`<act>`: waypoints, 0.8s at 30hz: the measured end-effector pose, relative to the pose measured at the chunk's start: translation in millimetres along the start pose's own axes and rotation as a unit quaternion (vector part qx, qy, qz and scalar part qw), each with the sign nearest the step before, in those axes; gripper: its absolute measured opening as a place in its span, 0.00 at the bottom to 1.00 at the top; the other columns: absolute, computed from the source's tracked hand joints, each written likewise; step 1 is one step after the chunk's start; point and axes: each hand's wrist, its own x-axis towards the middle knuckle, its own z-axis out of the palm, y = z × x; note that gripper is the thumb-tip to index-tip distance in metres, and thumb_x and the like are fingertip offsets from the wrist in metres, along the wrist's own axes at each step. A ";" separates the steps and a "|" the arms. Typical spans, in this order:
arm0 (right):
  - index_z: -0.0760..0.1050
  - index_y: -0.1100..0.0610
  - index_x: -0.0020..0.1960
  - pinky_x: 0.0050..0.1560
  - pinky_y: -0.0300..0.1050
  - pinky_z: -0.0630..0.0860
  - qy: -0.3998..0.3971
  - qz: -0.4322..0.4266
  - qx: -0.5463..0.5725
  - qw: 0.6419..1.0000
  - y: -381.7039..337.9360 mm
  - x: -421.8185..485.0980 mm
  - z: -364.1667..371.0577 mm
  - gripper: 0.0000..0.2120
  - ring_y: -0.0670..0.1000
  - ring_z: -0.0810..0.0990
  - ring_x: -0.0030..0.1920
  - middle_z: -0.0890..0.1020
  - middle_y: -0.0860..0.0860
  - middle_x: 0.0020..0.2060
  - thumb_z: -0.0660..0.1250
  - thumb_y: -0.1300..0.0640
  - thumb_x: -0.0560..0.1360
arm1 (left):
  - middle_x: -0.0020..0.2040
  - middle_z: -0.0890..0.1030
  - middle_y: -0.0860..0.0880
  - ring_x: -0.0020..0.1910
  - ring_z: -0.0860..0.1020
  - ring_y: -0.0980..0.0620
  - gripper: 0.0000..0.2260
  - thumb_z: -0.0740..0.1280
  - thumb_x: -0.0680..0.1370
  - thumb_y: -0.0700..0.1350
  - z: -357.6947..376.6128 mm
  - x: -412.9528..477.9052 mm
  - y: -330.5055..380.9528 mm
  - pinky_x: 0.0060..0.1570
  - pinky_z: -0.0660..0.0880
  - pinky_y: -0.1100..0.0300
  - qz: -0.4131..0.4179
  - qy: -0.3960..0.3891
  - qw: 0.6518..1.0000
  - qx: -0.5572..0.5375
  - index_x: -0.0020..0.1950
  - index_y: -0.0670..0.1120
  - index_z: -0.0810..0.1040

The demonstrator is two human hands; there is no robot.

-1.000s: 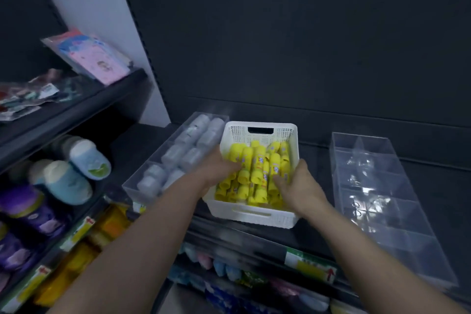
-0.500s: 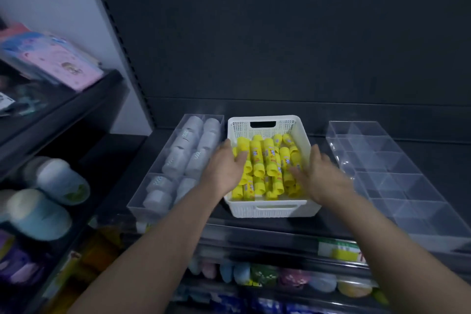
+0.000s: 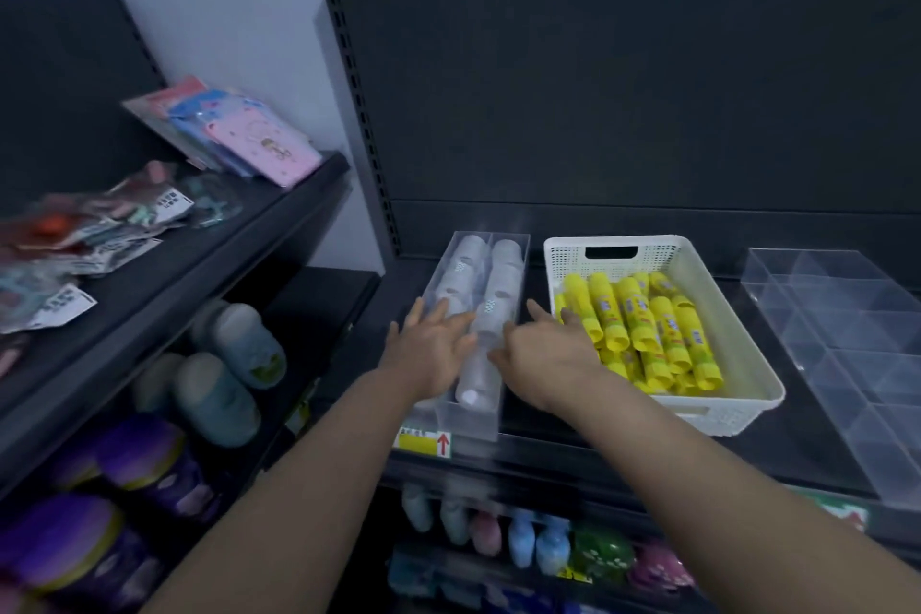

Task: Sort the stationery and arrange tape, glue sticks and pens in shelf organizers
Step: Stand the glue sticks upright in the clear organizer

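A clear plastic organizer (image 3: 491, 419) on the black shelf holds two rows of white tape rolls (image 3: 501, 294). My left hand (image 3: 428, 349) lies over its left side with fingers spread and straight. My right hand (image 3: 543, 354) reaches over its right edge, fingers extended, between the organizer and a white perforated basket (image 3: 737, 354). The basket is filled with several yellow glue sticks (image 3: 643, 329) lying on their sides. Neither hand holds anything.
A clear divided organizer (image 3: 847, 329) stands at the right of the shelf (image 3: 777, 444). The left shelving carries packaged goods (image 3: 239, 135) above and rounded jars and caps (image 3: 219, 374) below. Small coloured bottles (image 3: 538, 538) line the shelf underneath.
Both hands left the sides of the glue stick basket and moved left onto the clear tape organizer. The view shifted, so the basket now sits to the right of my hands.
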 end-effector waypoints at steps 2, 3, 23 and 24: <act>0.67 0.56 0.68 0.71 0.57 0.51 -0.006 0.003 -0.005 1.000 -6.4 3.8 6.1 0.22 0.48 0.49 0.76 0.69 0.54 0.70 0.50 0.46 0.80 | 0.79 0.50 0.52 0.77 0.43 0.45 0.21 0.48 0.82 0.60 0.6 -0.6 -3.9 0.71 0.44 0.38 0.002 0.007 1.000 0.003 0.75 0.60 0.58; 0.67 0.56 0.68 0.70 0.59 0.52 -0.003 0.003 -0.005 1.000 -8.7 4.9 8.0 0.21 0.48 0.48 0.76 0.69 0.53 0.70 0.50 0.47 0.80 | 0.79 0.51 0.51 0.77 0.43 0.45 0.21 0.48 0.82 0.60 -0.2 -0.3 -5.8 0.71 0.44 0.38 0.000 0.011 1.000 0.004 0.75 0.60 0.58; 0.73 0.52 0.59 0.69 0.55 0.58 0.118 -0.012 0.065 0.991 -5.0 -8.6 4.2 0.15 0.50 0.60 0.74 0.76 0.48 0.62 0.52 0.48 0.80 | 0.77 0.60 0.46 0.76 0.55 0.45 0.19 0.57 0.82 0.48 -21.7 -0.9 0.9 0.73 0.51 0.48 0.023 0.103 0.994 -0.015 0.74 0.52 0.65; 0.74 0.50 0.58 0.68 0.53 0.60 0.136 0.000 0.056 0.989 7.2 -16.5 1.3 0.13 0.50 0.63 0.72 0.77 0.46 0.61 0.54 0.48 0.79 | 0.75 0.64 0.46 0.74 0.60 0.47 0.19 0.58 0.81 0.46 -23.7 1.3 16.5 0.71 0.54 0.53 0.050 0.119 0.991 -0.035 0.72 0.50 0.68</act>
